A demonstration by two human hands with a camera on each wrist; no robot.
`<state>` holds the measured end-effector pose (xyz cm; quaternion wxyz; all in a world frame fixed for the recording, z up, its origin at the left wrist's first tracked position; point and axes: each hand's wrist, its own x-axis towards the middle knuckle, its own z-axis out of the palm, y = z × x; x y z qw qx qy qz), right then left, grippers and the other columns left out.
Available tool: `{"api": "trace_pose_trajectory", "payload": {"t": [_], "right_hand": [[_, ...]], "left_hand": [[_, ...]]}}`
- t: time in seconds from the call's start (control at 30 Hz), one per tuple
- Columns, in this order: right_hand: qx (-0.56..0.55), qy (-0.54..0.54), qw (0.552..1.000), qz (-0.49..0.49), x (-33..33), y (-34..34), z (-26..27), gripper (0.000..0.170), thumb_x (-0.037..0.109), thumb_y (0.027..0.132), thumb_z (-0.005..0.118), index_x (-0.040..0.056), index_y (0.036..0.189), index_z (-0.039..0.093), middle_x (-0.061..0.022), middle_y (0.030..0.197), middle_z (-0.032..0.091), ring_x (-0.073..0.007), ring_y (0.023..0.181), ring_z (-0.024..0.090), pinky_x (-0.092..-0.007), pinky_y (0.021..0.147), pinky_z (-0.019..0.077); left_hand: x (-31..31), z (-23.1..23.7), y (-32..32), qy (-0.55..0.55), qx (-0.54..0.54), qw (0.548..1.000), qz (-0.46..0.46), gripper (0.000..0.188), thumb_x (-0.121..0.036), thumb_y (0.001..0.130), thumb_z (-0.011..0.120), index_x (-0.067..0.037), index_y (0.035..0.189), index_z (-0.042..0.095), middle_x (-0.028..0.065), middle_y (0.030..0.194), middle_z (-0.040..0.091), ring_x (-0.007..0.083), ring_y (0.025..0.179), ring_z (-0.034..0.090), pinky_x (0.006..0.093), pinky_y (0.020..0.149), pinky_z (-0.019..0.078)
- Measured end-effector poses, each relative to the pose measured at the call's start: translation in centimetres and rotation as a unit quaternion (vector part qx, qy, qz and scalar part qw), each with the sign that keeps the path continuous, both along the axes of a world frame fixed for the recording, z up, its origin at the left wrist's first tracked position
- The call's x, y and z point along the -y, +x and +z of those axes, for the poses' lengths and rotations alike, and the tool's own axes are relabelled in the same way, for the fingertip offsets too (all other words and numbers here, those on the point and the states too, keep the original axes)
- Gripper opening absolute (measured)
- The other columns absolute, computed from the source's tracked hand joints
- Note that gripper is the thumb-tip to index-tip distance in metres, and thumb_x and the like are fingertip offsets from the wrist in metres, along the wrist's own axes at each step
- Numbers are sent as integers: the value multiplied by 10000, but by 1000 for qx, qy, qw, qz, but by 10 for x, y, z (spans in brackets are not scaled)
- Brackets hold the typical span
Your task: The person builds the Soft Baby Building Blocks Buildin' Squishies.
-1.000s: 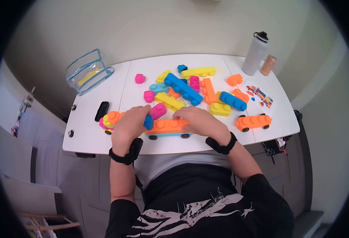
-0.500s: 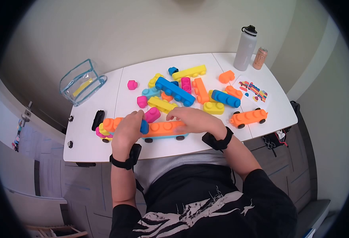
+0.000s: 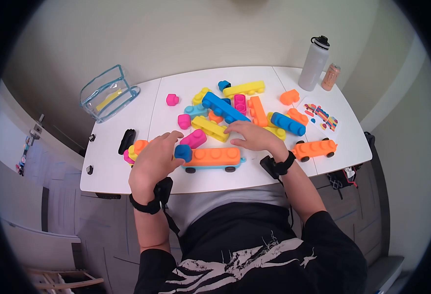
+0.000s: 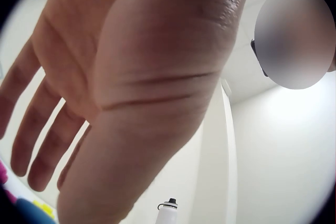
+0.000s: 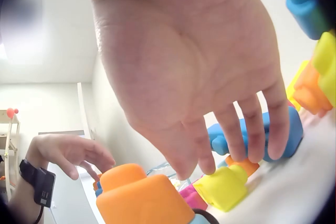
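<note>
A toy car with a light-blue wheeled base and a long orange block on top stands near the table's front edge. At its left end sits a small blue block. My left hand hovers beside that blue block, fingers loosely spread and thumb near it; its palm looks bare in the left wrist view. My right hand is over the far right side of the car, fingers straight, near a long yellow block. Partly hidden behind my left hand is a pink, yellow and orange vehicle.
Several loose blocks lie mid-table, including a long blue block and a pink block. An orange wheeled car stands at right, below a picture card. Behind are a bottle, a can and a clear bag.
My right hand has lifted off the orange block and moved away from me toward the yellow block. My left hand has let go of the blue block, which stays on the car.
</note>
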<state>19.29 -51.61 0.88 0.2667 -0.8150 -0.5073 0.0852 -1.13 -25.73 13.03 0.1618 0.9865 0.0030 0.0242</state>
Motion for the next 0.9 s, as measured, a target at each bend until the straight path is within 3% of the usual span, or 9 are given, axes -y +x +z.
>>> {"api": "trace_pose_trajectory", "payload": {"t": [0.1,0.17,0.4,0.5,0.57,0.67,0.9], "right_hand": [[-23,-2,1000,0,-3,-3,2,444,235,1002,717,83,1414,649,-155,1426,651,-349,1348,604,-445,1152,477],[-148,-45,988,-27,-6,-9,17,444,214,997,717,101,1422,652,-153,1422,658,-348,1352,603,-450,1153,476],[-47,21,998,28,-3,5,-5,413,203,993,725,150,1400,672,-199,1496,606,-357,1427,563,-464,1178,453],[-128,-21,991,40,-5,4,-1,421,232,1001,724,177,1417,682,-252,1583,522,-370,1484,514,-467,1196,437],[-85,-69,994,23,-7,6,-1,443,241,1051,690,214,1492,651,-275,1743,287,-376,1384,632,-394,1112,536],[-148,-68,987,10,-8,7,0,511,272,1050,702,214,1549,608,-263,1741,289,-362,1413,608,-390,1132,528],[-156,-4,988,16,-5,9,-1,501,269,1046,716,130,1519,633,-241,1653,410,-333,1454,548,-405,1136,525]], "left_hand": [[-1,0,0,-4,-7,1000,10,597,-102,836,869,-54,1375,619,173,1307,723,364,1194,695,460,983,568],[-2,0,0,-6,-7,1000,14,584,-115,849,862,-52,1377,620,171,1305,725,361,1197,697,460,988,567],[3,3,-1,-3,14,1000,-13,577,-147,853,865,-68,1374,630,176,1306,731,356,1192,708,431,1001,567],[3,4,-1,-8,3,1000,-10,575,-150,857,862,-64,1377,629,179,1304,732,359,1194,707,433,1004,567],[3,4,-1,-11,6,1000,-12,576,-153,859,861,-63,1378,629,180,1302,732,360,1196,706,434,1005,566],[3,6,-1,0,-3,1000,-10,577,-158,861,862,-61,1380,628,186,1298,733,364,1184,711,433,994,571],[1,4,-1,-13,13,1000,-25,525,-146,896,826,-49,1374,633,164,1263,739,366,1184,697,462,1015,554]]}}
